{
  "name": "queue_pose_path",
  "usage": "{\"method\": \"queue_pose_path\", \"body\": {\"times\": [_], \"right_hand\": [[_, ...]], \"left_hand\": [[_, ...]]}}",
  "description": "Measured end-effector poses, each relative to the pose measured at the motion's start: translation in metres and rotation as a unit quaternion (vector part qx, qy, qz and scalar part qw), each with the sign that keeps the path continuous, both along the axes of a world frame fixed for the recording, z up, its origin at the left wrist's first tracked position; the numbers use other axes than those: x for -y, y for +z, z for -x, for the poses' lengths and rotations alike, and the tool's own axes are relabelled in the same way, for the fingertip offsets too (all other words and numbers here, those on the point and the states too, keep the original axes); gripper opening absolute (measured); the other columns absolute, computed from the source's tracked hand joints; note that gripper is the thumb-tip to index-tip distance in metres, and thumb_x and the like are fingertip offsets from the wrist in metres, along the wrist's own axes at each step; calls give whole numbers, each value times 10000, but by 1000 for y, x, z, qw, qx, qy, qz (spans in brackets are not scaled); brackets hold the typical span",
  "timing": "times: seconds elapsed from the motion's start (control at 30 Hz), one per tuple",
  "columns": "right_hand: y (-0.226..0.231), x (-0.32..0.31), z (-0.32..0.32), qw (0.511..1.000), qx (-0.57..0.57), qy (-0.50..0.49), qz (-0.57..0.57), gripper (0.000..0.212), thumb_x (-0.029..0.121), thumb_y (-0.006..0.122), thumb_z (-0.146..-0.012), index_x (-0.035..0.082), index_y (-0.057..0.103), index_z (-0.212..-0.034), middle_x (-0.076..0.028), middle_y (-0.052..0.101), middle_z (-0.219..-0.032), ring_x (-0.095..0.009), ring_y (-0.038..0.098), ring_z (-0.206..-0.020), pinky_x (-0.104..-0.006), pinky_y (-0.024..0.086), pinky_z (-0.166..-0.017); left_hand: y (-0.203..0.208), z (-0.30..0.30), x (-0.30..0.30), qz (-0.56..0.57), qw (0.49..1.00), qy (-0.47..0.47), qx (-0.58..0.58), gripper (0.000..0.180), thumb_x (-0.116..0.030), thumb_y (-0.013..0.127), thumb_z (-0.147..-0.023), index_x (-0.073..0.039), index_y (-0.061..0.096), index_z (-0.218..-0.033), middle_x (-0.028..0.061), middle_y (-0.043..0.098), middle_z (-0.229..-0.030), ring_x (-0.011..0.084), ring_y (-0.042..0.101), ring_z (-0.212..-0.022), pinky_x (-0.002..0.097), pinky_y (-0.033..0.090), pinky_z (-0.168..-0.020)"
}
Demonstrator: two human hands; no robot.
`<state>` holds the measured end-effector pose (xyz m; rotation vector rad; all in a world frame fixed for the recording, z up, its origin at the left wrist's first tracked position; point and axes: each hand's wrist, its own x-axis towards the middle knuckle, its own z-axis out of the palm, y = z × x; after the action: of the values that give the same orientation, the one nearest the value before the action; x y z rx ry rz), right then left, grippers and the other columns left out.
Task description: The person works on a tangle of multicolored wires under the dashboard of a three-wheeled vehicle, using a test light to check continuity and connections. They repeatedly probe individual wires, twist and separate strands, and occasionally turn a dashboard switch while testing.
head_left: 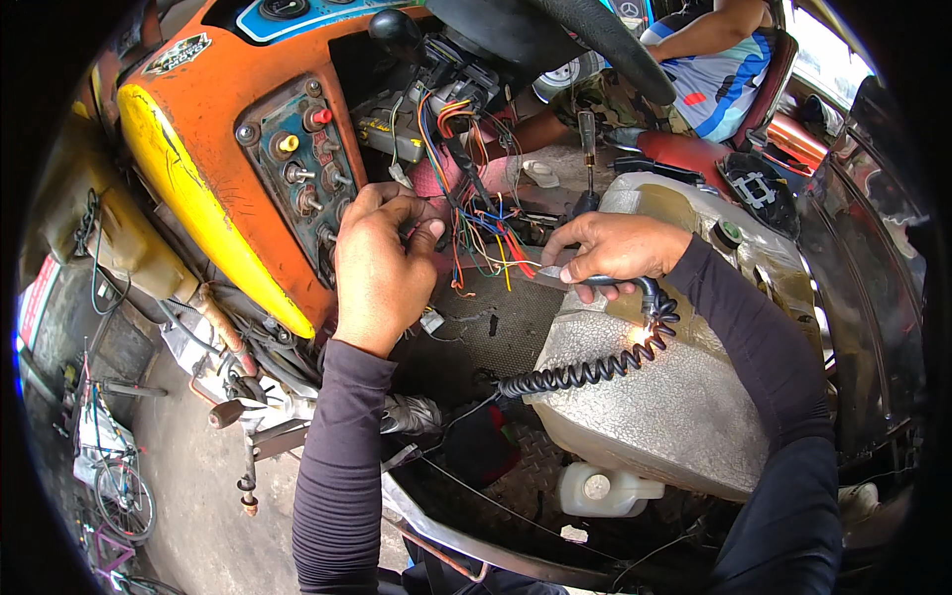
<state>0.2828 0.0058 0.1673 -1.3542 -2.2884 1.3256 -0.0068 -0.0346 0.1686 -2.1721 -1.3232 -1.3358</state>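
A loose bundle of coloured wires (486, 223) hangs from below the steering column, with several ends loose. At the bundle's left side, my left hand (385, 256) is closed, thumb and forefinger pinching a thin wire. Right of the bundle, my right hand (620, 250) is closed around a black-handled tool with a flat grey, blade-like tip (557, 275). A pale wire runs from the bundle to these fingertips. Just below this hand hangs a black coiled cord (585, 377), seeming to meet the handle. A bright glow shows beside its upper coils.
On the left stands an orange dashboard panel (223, 149) with switches. A steering wheel (615, 45) arches overhead. Right of the wires is a silver-covered hump (645, 387), with a white plastic bottle (600, 491) below. Another person (709, 59) sits beyond, a long lever (588, 149) nearer.
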Motion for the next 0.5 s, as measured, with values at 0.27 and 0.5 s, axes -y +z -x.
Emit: {"method": "queue_pose_path", "body": {"times": [0.27, 0.5], "right_hand": [[2, 1, 0, 1000, -3, -4, -6, 344, 152, 616, -1021, 29, 638, -1342, -72, 727, -788, -100, 599, -522, -268, 448, -424], [26, 16, -6, 992, 68, -17, -106, 380, 224, 644, -1026, 15, 631, -1343, -33, 704, -784, -107, 600, -573, -278, 483, -529]], "left_hand": [[-1, 2, -3, 8, 1000, -4, 6, 102, 0, 779, -858, 13, 752, -955, 133, 683, -1111, 290, 708, -958, 367, 558, -846], [18, -4, 0, -40, 999, -35, -5, 136, 2, 800, -831, -5, 764, -962, 147, 607, -1362, 305, 674, -1101, 392, 549, -949]]}}
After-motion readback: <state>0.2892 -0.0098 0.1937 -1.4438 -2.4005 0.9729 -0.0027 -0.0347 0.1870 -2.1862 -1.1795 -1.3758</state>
